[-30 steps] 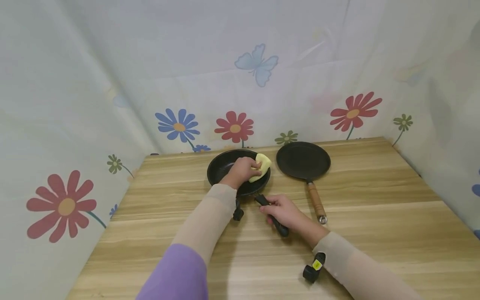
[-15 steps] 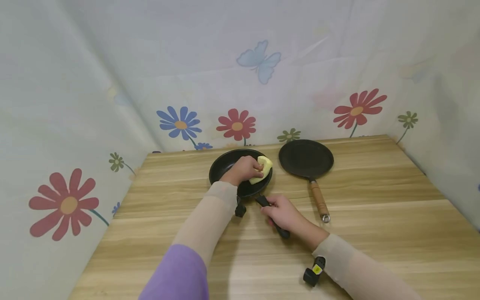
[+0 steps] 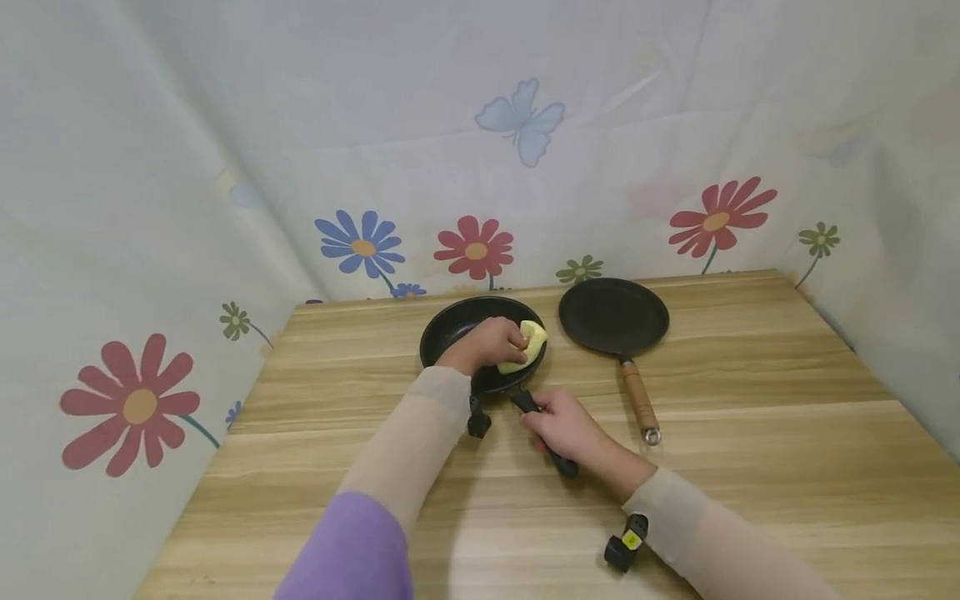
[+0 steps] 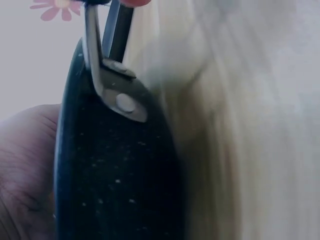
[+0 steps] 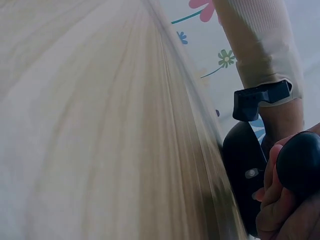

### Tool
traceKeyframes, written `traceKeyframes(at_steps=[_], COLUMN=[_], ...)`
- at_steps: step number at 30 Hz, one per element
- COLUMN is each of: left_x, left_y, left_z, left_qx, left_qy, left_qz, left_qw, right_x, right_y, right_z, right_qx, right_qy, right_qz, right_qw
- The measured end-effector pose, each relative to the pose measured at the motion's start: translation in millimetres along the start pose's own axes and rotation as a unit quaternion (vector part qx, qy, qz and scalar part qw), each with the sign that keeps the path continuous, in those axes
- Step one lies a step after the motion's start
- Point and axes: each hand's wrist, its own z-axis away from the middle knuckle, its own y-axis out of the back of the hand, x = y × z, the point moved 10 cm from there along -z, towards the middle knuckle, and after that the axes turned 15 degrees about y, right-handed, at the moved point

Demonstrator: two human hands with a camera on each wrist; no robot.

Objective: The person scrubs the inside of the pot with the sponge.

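My left hand (image 3: 491, 342) reaches into a black frying pan (image 3: 450, 323) and grips a pale yellow cloth (image 3: 534, 340) against the pan's right inner wall. Curled round the pan's black handle (image 3: 561, 463) is my right hand (image 3: 566, 425). In the left wrist view the outer side of the frying pan (image 4: 120, 175) and its riveted handle bracket (image 4: 125, 102) fill the middle, with part of the left hand (image 4: 27, 170) behind the rim; the cloth is hidden there. The right wrist view shows the right hand's curled fingers (image 5: 275, 200) around the handle's rounded end (image 5: 300, 162).
A flat black griddle pan (image 3: 613, 317) with a wooden handle (image 3: 637, 396) lies just right of the frying pan. Both rest on a wood-grain table (image 3: 750, 467). A flower-printed curtain (image 3: 420, 167) stands along the table's back and sides.
The left hand and yellow cloth have shifted slightly down along the pan's right inner wall. The right hand keeps its hold on the handle. The head view has moved a little.
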Motion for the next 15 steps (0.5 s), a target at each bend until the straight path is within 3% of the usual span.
traceKeyframes(at_steps=[8,15], left_x=[9.4,5.0], left_y=[-4.7,-10.5], left_z=[10.9,17.7], left_qx=[0.001,-0.022], left_qy=[-0.052,-0.057], left_qz=[-0.033,-0.048], left_qw=[0.9981,0.9970], right_x=[-1,0], right_y=[0,-1], right_z=[0,1], right_qx=[0.005,0.015], right_qy=[0.002,-0.011], right_qz=[0.021,0.026], right_qw=[1.000,0.999])
